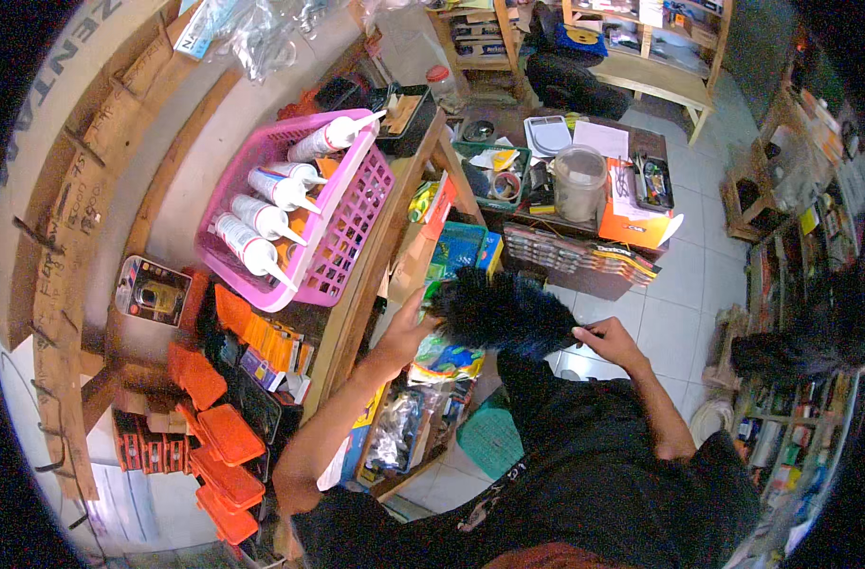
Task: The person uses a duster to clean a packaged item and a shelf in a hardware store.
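A fluffy black duster point(503, 313) is stretched sideways in front of my body, between both hands. My right hand point(610, 343) pinches its narrow right end between thumb and fingers. At the left end is my left hand point(406, 333), closed around it, with the fingertips partly hidden by the dark tufts. A wooden shelf edge point(375, 259) runs along my left side. On that shelf stands a pink plastic basket point(351, 227) with several white sealant cartridges point(251, 245) tilted in it.
Orange plastic cases point(226, 473) and small orange boxes point(269, 338) crowd the lower left. Ahead, a dark desk bears a clear plastic jar point(580, 185), a white scale point(547, 135) and an orange carton point(628, 222). Another black duster point(788, 353) hangs by the right shelves. A green stool point(491, 434) stands below.
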`<action>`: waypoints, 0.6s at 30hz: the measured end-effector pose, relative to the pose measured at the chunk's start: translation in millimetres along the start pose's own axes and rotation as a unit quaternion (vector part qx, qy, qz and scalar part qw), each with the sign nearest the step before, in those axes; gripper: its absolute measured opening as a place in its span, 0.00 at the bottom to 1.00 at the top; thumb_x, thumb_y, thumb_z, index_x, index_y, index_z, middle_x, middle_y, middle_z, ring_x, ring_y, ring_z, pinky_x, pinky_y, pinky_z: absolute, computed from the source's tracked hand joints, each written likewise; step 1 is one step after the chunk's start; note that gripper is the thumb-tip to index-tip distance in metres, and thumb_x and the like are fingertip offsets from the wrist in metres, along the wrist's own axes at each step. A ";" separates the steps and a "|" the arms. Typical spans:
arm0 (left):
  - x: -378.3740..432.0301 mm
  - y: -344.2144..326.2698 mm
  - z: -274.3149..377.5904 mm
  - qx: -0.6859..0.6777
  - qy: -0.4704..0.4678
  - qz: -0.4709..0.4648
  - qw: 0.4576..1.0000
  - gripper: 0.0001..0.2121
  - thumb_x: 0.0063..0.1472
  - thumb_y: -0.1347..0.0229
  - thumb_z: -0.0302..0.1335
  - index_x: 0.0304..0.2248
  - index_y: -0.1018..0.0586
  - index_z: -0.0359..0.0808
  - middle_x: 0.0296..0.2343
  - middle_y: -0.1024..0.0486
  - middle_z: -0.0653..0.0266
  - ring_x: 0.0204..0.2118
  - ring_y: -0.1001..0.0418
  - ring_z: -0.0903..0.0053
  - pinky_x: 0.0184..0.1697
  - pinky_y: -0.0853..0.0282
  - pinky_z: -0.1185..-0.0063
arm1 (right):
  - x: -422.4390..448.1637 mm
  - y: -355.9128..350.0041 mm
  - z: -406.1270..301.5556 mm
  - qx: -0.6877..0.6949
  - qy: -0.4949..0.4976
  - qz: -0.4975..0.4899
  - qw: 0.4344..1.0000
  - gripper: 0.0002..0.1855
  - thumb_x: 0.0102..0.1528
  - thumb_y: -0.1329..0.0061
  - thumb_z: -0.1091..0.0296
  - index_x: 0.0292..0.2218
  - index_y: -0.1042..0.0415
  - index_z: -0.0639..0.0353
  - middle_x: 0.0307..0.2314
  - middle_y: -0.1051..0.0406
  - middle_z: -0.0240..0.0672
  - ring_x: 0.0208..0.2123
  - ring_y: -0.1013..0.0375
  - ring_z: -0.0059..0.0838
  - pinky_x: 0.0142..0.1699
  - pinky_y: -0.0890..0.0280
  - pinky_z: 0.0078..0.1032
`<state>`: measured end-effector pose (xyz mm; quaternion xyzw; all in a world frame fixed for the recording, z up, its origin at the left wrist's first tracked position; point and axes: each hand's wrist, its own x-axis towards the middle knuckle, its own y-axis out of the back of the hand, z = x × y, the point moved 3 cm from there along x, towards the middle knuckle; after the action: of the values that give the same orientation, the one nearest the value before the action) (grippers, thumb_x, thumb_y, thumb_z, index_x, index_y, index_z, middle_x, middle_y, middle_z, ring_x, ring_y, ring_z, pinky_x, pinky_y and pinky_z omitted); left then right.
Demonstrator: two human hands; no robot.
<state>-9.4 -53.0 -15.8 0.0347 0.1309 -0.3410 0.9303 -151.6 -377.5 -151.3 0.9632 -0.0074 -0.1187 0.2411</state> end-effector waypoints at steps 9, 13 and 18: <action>-4.2 -2.8 5.0 -0.012 -0.015 0.006 1.000 0.25 0.59 0.54 0.19 0.56 0.44 0.33 0.51 0.38 0.61 0.53 0.41 0.77 0.57 0.47 0.78 | 3.4 3.7 1.7 -0.017 0.001 0.003 1.000 0.26 0.53 0.53 0.46 0.25 0.24 0.65 0.14 0.30 0.39 0.17 0.34 0.21 0.26 0.39 0.24; -3.9 -4.6 6.3 -0.025 0.022 0.033 0.999 0.25 0.59 0.54 0.19 0.56 0.44 0.33 0.50 0.37 0.62 0.52 0.39 0.77 0.56 0.45 0.77 | 1.6 1.0 7.4 -0.009 -0.009 0.050 0.999 0.28 0.53 0.54 0.43 0.25 0.23 0.64 0.16 0.28 0.43 0.19 0.30 0.26 0.28 0.35 0.25; -2.7 2.0 -0.9 -0.061 -0.020 0.010 0.998 0.25 0.57 0.52 0.17 0.54 0.42 0.34 0.47 0.34 0.63 0.49 0.36 0.77 0.53 0.41 0.77 | -7.2 -5.9 -24.3 0.017 0.008 0.011 1.000 0.24 0.54 0.52 0.49 0.23 0.24 0.67 0.14 0.29 0.36 0.18 0.35 0.18 0.25 0.40 0.22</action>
<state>-10.3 -49.7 -15.9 -0.0274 0.1321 -0.3242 0.9363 -153.2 -360.5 -131.6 0.9681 -0.0179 -0.1077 0.2255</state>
